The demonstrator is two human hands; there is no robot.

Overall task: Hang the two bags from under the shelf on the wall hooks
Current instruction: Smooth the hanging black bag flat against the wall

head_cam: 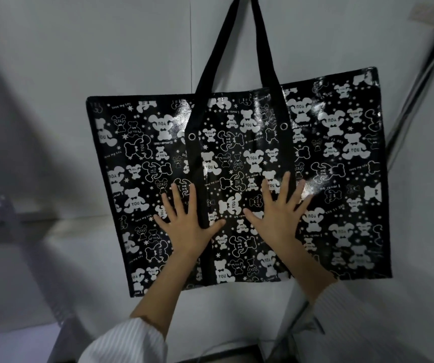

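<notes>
Hanging flat against the pale grey wall (105,61): large glossy black woven-plastic tote bag (328,158) printed with white bears and stars, suspended by its black fabric handle loop (260,48), top of the loop running out of view at the upper edge, hook not visible. Pressed against the lower middle of the bag, two bare hands, palms flat, fingers spread wide, gripping nothing. Left hand (187,221) lying over the left black strap band (193,153); right hand (279,210) just beside it, over the right band, thumbs near each other but apart. White ribbed sleeves (129,339) covering both forearms at the near edge. Blurred dark metal frame (6,218) at far left. Dark cables (417,82) running diagonally down the wall to the right of the bag.
</notes>
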